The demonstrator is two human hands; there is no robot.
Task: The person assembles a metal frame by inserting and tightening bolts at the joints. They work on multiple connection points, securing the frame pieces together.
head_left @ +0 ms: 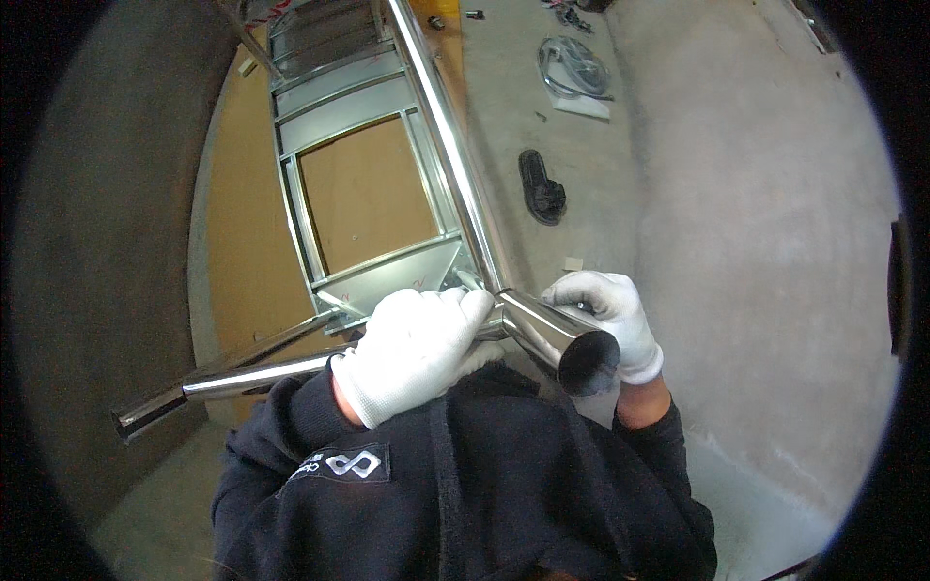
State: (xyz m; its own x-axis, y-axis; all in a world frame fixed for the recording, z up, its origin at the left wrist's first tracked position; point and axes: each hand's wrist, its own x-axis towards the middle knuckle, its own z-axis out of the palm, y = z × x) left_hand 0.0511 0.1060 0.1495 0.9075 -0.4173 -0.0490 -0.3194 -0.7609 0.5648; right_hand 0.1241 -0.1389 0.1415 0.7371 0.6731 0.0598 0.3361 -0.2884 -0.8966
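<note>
My left hand (417, 349), in a white knit glove, is closed round the polished cross tube (271, 374) close to its joint with a long shiny rail (441, 126). At that joint a short, wider tube (550, 339) points toward me, its open end dark inside. My right hand (616, 315), gloved the same way, is just right of the short tube. Its fingers are curled in a pinch, and a small dark shiny bit shows between them, too small to name. The rail runs away from me along a metal frame with several crossbars (378, 257).
Brown board (242, 261) lies under the frame. On the concrete floor to the right are a black slipper (541, 189), a coiled clear hose (573, 68) and a small pale block (573, 263). Grey walls (756, 194) rise on both sides. Another capped tube end (155, 412) juts out at the left.
</note>
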